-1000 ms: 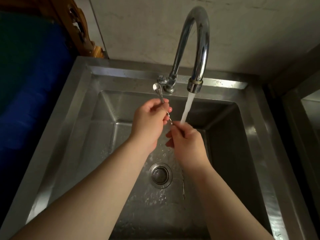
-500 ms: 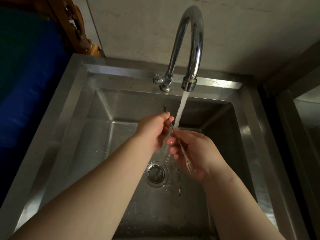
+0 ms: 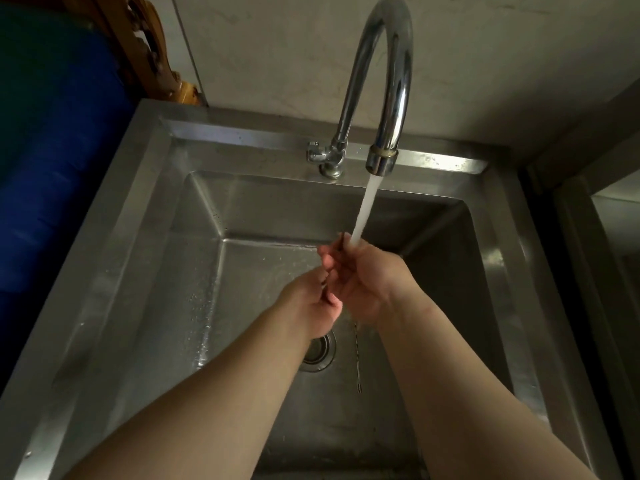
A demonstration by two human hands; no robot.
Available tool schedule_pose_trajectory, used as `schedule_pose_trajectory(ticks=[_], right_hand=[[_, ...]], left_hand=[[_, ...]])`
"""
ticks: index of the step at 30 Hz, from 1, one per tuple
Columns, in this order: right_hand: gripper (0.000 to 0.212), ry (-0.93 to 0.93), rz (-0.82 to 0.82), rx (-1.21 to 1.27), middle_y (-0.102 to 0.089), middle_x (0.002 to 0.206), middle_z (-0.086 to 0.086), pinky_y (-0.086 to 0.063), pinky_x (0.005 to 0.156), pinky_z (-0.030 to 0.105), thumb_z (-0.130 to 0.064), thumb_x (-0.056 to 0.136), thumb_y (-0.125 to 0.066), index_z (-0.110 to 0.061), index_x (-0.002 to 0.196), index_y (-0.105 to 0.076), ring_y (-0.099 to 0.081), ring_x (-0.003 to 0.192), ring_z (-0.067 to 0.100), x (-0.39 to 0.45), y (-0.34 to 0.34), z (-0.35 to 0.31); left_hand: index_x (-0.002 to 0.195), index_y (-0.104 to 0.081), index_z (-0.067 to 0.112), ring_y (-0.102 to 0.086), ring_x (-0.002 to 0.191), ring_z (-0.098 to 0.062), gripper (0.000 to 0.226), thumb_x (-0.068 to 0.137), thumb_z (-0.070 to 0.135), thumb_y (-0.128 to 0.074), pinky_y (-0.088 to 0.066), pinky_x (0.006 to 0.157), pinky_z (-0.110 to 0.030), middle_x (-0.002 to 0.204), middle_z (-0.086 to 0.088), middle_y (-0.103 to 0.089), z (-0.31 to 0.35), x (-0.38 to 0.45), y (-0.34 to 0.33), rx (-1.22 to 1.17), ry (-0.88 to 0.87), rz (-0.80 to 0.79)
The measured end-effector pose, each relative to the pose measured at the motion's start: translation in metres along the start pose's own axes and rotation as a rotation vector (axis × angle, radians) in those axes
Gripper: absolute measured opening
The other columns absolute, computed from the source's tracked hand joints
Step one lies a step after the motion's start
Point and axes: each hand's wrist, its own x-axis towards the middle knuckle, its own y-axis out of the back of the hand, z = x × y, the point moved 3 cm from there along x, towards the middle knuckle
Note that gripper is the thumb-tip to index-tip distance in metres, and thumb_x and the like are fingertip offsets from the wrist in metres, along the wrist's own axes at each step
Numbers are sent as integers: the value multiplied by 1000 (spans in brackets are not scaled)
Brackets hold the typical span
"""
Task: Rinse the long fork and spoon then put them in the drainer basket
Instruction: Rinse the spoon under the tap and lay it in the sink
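Note:
My left hand (image 3: 310, 304) and my right hand (image 3: 369, 282) are pressed together under the water stream (image 3: 363, 209), both closed on a thin metal utensil. Only its dark upper end (image 3: 342, 239) pokes out above my right fingers, and a short piece shows between the hands. Its head is hidden, so I cannot tell whether it is the fork or the spoon. A second long thin utensil (image 3: 357, 362) lies on the sink floor, right of the drain. No drainer basket is in view.
The curved chrome tap (image 3: 381, 81) runs at the back of the steel sink (image 3: 138, 220), with its valve knob (image 3: 313, 154) to the left. The drain (image 3: 320, 353) sits under my left wrist. A blue surface is at the left, a steel ledge at the right.
My right hand rose to the stream and closed over the utensil, hiding the fork tines that lay in its palm. My left hand dropped lower and slid beneath the right.

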Motion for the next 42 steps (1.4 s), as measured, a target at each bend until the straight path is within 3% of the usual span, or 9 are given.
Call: schedule_pose_trajectory(ticks=[3,6,8,13,18,24,33,37,42], right_hand=[[19,-16,15,17,-69,75,12,-47,49,23,-19,101,-46,-5,97,-58,-62,53,13,1,4,7],[17,-27,-8,8,-67,69,11,-44,42,22,-17,99,-49,-6,94,-60,-59,50,14,-2,17,16],[14,-33,-37,-62,-65,67,8,-40,41,19,-13,96,-52,-6,90,-63,-54,49,11,-5,37,27],[15,-33,123,-195,-75,75,9,-39,42,21,-9,95,-58,-7,109,-60,-58,50,11,-4,112,78],[9,-69,275,-415,-78,83,11,-28,45,24,-13,92,-60,-8,94,-67,-64,52,13,24,156,125],[17,22,502,-795,-70,67,13,-51,55,38,-19,84,-64,-10,73,-74,-63,60,23,72,171,143],[25,80,478,-1159,-72,104,21,-52,82,32,-6,91,-50,-2,102,-72,-66,100,34,144,170,167],[23,76,523,-1139,-71,100,17,-47,70,26,-7,93,-47,-5,99,-69,-66,98,32,149,175,177],[12,125,525,-1123,-66,89,11,-44,70,30,-10,88,-51,-13,85,-63,-62,85,30,153,181,184]], left_hand=[[81,-70,7,-67,59,-10,19,94,14,-58,-50,84,-20,59,-3,-72,-14,2,9,6,37,35],[73,-69,6,-66,44,-13,20,90,7,-58,-49,43,-17,51,-5,-68,-9,0,8,81,-25,24],[79,-66,8,-56,34,-14,13,90,7,-59,-41,33,-18,47,-4,-62,1,-3,8,165,-91,46],[87,-65,23,-61,59,-13,18,90,8,-55,-43,52,-20,87,-2,-68,30,-7,20,554,-399,191],[90,-68,26,-63,63,-9,19,87,13,-54,-41,45,-17,82,5,-71,50,-21,16,792,-640,158],[83,-66,41,-64,60,0,18,88,26,-57,-48,49,-12,81,20,-72,76,-31,-8,939,-848,75],[84,-62,38,-60,67,-3,23,92,16,-59,-46,55,-12,89,7,-70,97,-16,-8,1020,-1082,66],[86,-61,36,-60,70,-2,20,91,17,-60,-44,59,-6,84,9,-68,111,-21,-18,1058,-1199,92],[109,-60,22,-61,88,-9,18,91,20,-60,-52,82,-26,96,8,-61,128,-26,-35,1138,-1341,127]])
